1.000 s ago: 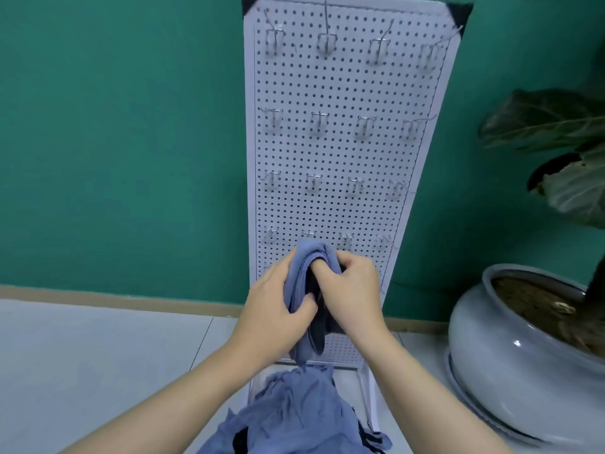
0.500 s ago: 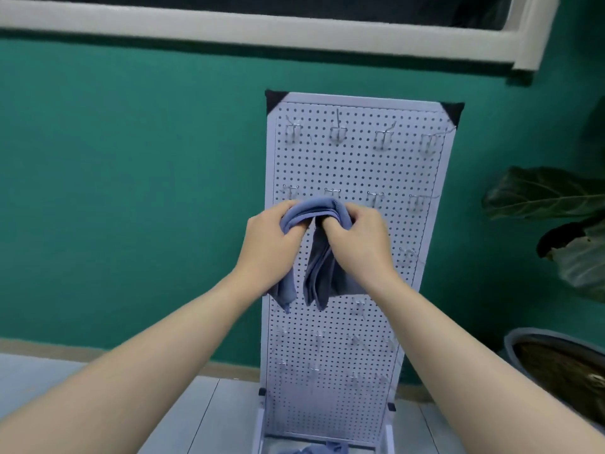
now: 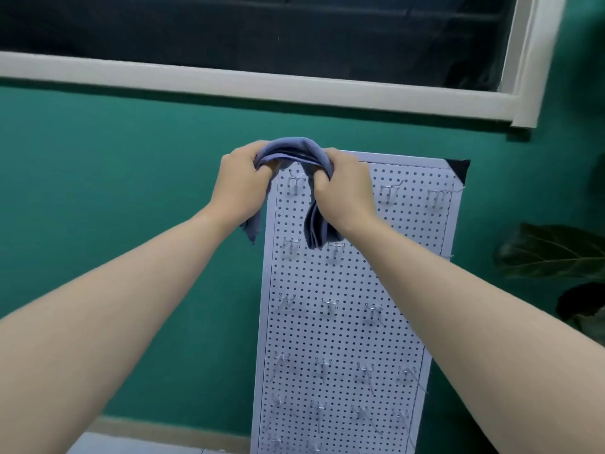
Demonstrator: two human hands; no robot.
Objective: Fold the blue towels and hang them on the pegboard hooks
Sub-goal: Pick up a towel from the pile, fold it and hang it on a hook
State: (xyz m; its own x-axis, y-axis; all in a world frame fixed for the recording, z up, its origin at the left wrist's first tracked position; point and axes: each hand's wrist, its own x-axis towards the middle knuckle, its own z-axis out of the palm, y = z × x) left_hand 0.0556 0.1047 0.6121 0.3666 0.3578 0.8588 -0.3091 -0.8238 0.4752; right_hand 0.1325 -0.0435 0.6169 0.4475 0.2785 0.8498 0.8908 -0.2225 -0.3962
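Both arms stretched up and fwd, elbows nearly straight, forearms converging toward the top of the pegboard (image 3: 353,290). Left hand (image 3: 237,188) sits at the board's upper-left corner, knuckles toward me, fingers curled round one side of the blue towel (image 3: 291,150). Right hand (image 3: 343,188) is just beside it, to the right, fingers curled too, gripping the towel's other side. Hands are close but not touching; there's a small gap betw. them where the top-left hook (image 3: 296,183) shows through.

The towel is folded into a thick strip and bent into an arch over that gap. Its hump is the highest point, just above the board's top edge, spanning left-right from one hand to the other. From each hand a tail hangs straight down: the left tail drops outside the board's left edge, in front of the green wall (image 3: 98,191); the right tail (thicker, several layers visible at its end) hangs in front of the board, its tip reaching approx. the second row of hooks (image 3: 336,249). So the strip's long axis runs up, over and down, both ends pointing at the floor.

Can't tell whether the towel touches the hook under it. More hooks run down the board in rows. A white-framed window (image 3: 294,83) is above, a plant leaf (image 3: 550,250) off to the right.
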